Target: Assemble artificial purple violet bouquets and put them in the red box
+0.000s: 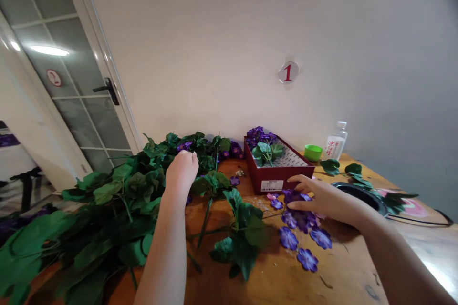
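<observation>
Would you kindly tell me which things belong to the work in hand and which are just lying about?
In use: purple flowers at the right hand; leafy stems by the left hand; probably red box.
Lying about, apparently: green bowl; bottle.

craft wkshp w/ fake flwrs (306, 221)

Spreads wide as a brown wooden table (279, 276). Carries a heap of green foliage (118, 195) at left; bears, centrally, a leafy sprig (245, 238) just beside purple flowers (307, 259), and behind those a dark red box (296, 172). Holds, farther right, a green cup (313, 153) next to a clear bottle (335, 146), more leaves (354, 169) and a round black object (358, 193).
</observation>
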Tool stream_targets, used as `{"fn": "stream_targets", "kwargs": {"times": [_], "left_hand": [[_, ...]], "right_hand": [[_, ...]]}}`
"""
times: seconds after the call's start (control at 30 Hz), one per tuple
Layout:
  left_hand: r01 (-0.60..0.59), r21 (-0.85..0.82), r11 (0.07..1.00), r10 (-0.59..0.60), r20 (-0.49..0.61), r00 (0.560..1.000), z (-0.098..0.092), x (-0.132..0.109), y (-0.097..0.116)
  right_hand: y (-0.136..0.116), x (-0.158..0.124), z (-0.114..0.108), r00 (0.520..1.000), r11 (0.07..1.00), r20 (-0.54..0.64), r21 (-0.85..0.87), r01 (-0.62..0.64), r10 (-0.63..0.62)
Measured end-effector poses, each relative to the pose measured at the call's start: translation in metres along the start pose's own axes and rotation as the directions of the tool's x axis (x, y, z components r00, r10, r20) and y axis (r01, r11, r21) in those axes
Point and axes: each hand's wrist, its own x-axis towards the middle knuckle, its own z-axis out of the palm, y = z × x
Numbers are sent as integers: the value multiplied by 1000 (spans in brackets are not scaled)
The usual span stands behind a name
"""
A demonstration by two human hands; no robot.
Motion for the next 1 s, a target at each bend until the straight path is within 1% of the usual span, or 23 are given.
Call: {"fn": "stream_targets", "kwargs": {"times": [0.07,0.2,0.27,0.33,0.4,0.47,0.53,0.6,0.67,0.73,0.8,0.87,0.93,1.0], "left_hand": [[32,5,999,-32,-6,999,14,5,-4],[121,26,992,-121,-18,993,51,18,-1],[175,30,984,-175,-15,984,70,31,-2],[222,20,975,-223,16,975,85,49,-6],[274,2,962,-274,54,960,96,68,-14],[315,-19,949,-314,67,947,102,86,-25],[355,-45,934,-352,70,934,105,98,-36],[393,-86,916,-386,83,919,106,106,-46],[417,-148,897,-408,90,909,107,109,-53],[413,-235,880,-408,71,910,106,109,-57],[368,-347,863,-386,20,922,102,107,-57],[282,-473,834,-350,-60,935,91,107,-54],[174,-601,780,-322,-147,935,74,108,-46],[70,-721,689,-310,-206,928,55,109,-32]], "right_hand": [[0,-4,-5,1000,1000,-17,8,5,-5],[-3,-10,-11,997,999,-62,19,42,-41],[-4,-11,-12,996,998,-70,35,56,-54],[-4,-13,-13,994,996,-86,52,73,-68],[-5,-14,-14,989,993,-113,63,99,-92],[-7,-16,-15,986,990,-122,67,121,-112],[-8,-17,-17,990,992,-105,67,103,-96],[-10,-19,-19,995,997,-84,56,58,-53],[-10,-21,-21,997,999,-80,36,23,-20],[-10,-23,-23,996,1000,-93,17,18,-16],[-10,-24,-24,994,999,-104,11,34,-33],[-9,-23,-25,992,999,-114,17,50,-48],[-8,-21,-23,991,998,-121,24,64,-60],[-7,-17,-21,986,994,-140,50,99,-91]]}}
